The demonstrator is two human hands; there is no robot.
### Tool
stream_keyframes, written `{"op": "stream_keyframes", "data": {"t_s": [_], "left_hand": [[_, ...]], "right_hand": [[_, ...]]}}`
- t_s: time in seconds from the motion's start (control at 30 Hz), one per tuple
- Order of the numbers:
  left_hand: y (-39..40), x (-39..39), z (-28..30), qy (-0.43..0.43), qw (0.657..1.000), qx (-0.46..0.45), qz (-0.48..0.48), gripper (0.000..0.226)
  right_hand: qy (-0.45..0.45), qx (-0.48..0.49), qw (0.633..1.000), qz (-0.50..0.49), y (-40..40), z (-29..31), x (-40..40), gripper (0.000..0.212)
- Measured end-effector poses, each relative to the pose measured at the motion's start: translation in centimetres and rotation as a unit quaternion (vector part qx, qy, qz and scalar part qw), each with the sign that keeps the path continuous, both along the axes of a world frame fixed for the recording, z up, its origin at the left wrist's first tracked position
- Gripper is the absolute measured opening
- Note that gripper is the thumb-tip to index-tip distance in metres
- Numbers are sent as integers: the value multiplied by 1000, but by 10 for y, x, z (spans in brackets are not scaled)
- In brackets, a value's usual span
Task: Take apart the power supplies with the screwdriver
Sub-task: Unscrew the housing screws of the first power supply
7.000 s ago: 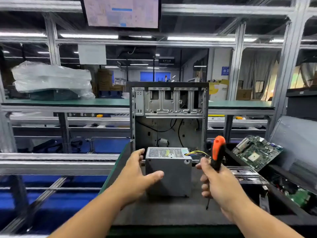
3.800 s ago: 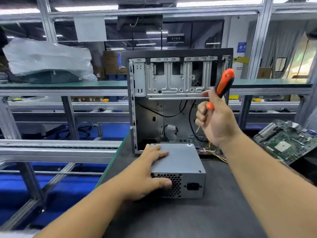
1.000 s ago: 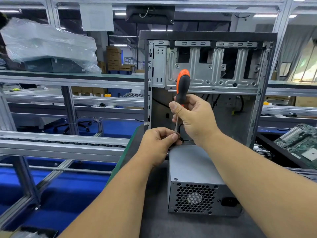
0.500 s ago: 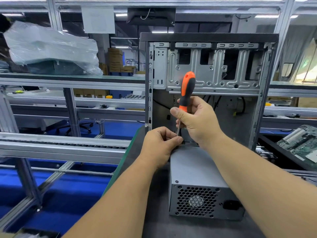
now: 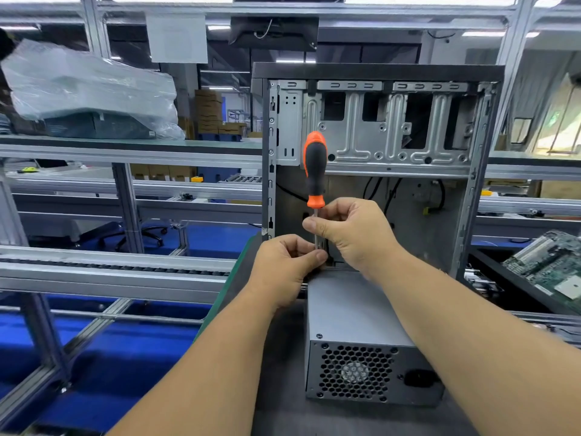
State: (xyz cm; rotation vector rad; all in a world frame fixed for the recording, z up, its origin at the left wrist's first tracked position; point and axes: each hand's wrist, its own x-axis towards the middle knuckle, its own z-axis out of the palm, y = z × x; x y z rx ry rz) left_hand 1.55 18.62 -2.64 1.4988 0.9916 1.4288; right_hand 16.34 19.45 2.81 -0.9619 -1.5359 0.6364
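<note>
A grey metal power supply [image 5: 352, 313] lies on the dark mat, its honeycomb fan grille and mains socket facing me. An orange and black screwdriver [image 5: 315, 171] stands upright over its far left corner, handle free at the top. My right hand [image 5: 349, 234] pinches the metal shaft just below the handle. My left hand [image 5: 283, 265] pinches the shaft lower down, near the tip, at the power supply's far edge. The tip itself is hidden behind my fingers.
An open computer case [image 5: 377, 146] stands upright right behind the power supply, with loose black cables inside. Green circuit boards [image 5: 550, 269] lie in a bin at the right. A roller conveyor [image 5: 110, 265] runs along the left. A plastic-wrapped box [image 5: 91, 99] sits on the far shelf.
My right hand has slid down from the handle to the shaft, leaving the handle bare. The screwdriver now stands more upright. My left hand stays at the lower shaft.
</note>
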Motion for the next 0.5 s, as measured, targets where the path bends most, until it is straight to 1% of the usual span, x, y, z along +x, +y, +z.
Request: {"op": "stream_keyframes", "data": {"t_s": [0.1, 0.17, 0.2, 0.3, 0.37, 0.43, 0.5], "left_hand": [[0, 1, 0, 21, 1000, 11, 20, 18], [-2, 0, 1, 36, 999, 20, 3, 9], [-3, -1, 2, 35, 999, 19, -18, 6], [-5, -3, 3, 30, 998, 4, -60, 15], [-6, -2, 4, 30, 998, 7, -45, 12], [-5, 0, 4, 32, 999, 12, -9, 7], [-5, 2, 4, 24, 1000, 8, 16, 17]], "right_hand": [[-15, 1, 1000, 14, -2, 0, 2, 8], [-16, -9, 999, 35, -4, 1, 3, 5], [-6, -24, 998, 51, -5, 1, 3, 8], [9, -62, 995, 83, -8, 0, 4, 17], [-7, -58, 995, 85, -10, 0, 5, 17], [1, -57, 995, 87, -11, -1, 5, 12], [17, -54, 995, 76, -11, -1, 4, 8]]}}
